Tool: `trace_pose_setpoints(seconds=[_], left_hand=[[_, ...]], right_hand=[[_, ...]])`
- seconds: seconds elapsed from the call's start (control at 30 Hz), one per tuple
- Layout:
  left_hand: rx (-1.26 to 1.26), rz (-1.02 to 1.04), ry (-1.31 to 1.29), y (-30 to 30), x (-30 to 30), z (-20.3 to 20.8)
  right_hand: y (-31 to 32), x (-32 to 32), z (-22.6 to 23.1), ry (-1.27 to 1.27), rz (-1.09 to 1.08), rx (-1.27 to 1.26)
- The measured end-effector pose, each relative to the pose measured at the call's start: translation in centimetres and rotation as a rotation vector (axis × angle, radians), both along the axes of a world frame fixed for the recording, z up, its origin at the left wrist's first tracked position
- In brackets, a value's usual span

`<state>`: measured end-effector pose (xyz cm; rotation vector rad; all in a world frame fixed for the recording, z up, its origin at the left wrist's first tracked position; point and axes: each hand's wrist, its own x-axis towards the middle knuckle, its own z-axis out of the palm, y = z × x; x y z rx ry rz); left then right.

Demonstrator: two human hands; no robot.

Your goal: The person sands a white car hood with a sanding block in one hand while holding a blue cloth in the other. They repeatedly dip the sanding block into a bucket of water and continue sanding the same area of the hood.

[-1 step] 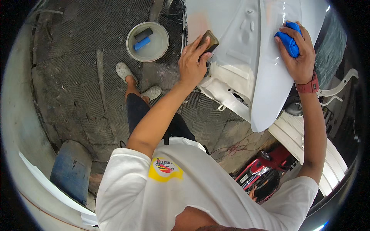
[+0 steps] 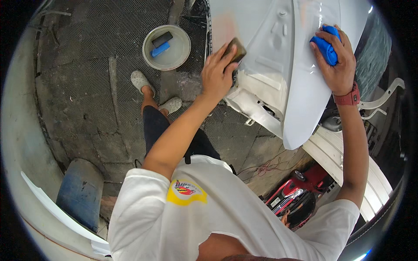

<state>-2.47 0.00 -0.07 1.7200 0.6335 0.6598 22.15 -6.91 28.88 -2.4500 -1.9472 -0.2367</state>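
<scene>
Two hands on the white car panel (image 2: pixel 305 95), each holding something. Dark block (image 2: pixel 237 50): on the panel, just in from its left edge, beside a pinkish patch (image 2: pixel 224 26). Your left hand (image 2: pixel 216 71) grips it by the fingertips and thumb; cannot tell whether its whole face bears. Judgement: hold it flat, spread pressure across the fingers, go lighter toward that left edge, where an edge or corner of the block could dig in. Your right hand (image 2: pixel 343 65) is curled round a bunched blue cloth (image 2: pixel 325 48) (cloth by its folds, possibly a soft pad) by the panel's right edge. Glints beside it look wet; wiping often should help you read the finish. Beyond the left edge, on the floor (image 2: pixel 82 108): basin (image 2: pixel 145 54) with a black block (image 2: pixel 162 39) and a blue block (image 2: pixel 160 49) inside, handy for rinsing.
</scene>
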Motion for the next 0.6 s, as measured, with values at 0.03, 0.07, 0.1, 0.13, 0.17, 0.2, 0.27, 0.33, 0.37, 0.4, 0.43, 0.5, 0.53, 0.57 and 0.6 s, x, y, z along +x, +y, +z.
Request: trace_pose_setpoints(seconds=[0.03, 0.07, 0.1, 0.13, 0.17, 0.2, 0.27, 0.33, 0.37, 0.4, 0.43, 0.5, 0.53, 0.57, 0.6], left_hand=[[-0.022, -0.020, 0.005, -0.6, -0.4, -0.3], [0.009, -0.038, 0.037, -1.3, -1.5, -0.8], [0.000, -0.035, 0.026, -2.1, -2.0, -1.0], [0.004, -0.025, 0.011, -2.1, -2.0, -1.3], [0.008, -0.015, -0.005, -1.9, -1.7, -1.8], [0.018, -0.015, 0.022, -1.2, -0.9, -1.1], [0.045, 0.021, -0.019, 0.8, 1.7, 0.1], [0.032, 0.036, -0.050, 1.2, 2.2, -0.1], [0.024, 0.015, -0.033, 0.5, 1.1, -0.3], [0.025, 0.002, -0.022, -0.5, -0.2, -1.0], [0.019, -0.020, -0.009, -1.0, -1.0, -1.0], [0.017, -0.028, -0.017, -1.2, -1.0, -1.1], [0.017, -0.033, -0.020, -1.1, -1.0, -1.0], [0.009, -0.006, -0.032, -0.4, 0.2, -1.3], [0.000, 0.024, -0.047, 1.4, 2.8, -1.0]], right_hand=[[-0.4, 0.2, 0.1, -0.009, 0.007, -0.001], [-0.7, 0.3, 0.2, -0.018, 0.014, -0.001], [-0.9, 0.3, 0.2, -0.032, 0.004, -0.011], [-0.9, 0.3, 0.2, -0.051, 0.000, -0.007], [-0.7, 0.4, 0.1, -0.070, -0.004, -0.003], [-0.6, 0.4, 0.1, -0.058, -0.002, -0.002], [-0.2, 0.2, 0.3, -0.039, 0.006, -0.001], [0.0, 0.1, 0.2, -0.028, -0.006, 0.001], [0.0, 0.0, 0.1, -0.022, -0.012, 0.002], [0.1, 0.3, 0.2, -0.031, -0.001, 0.005], [-0.1, 0.2, 0.2, -0.036, 0.001, 0.001], [-0.4, 0.2, 0.3, -0.041, 0.002, 0.001], [-0.5, 0.2, 0.3, -0.041, 0.001, 0.005], [-0.6, 0.3, 0.3, -0.041, -0.001, 0.008], [-0.4, 0.4, 0.4, -0.041, 0.012, 0.005]])
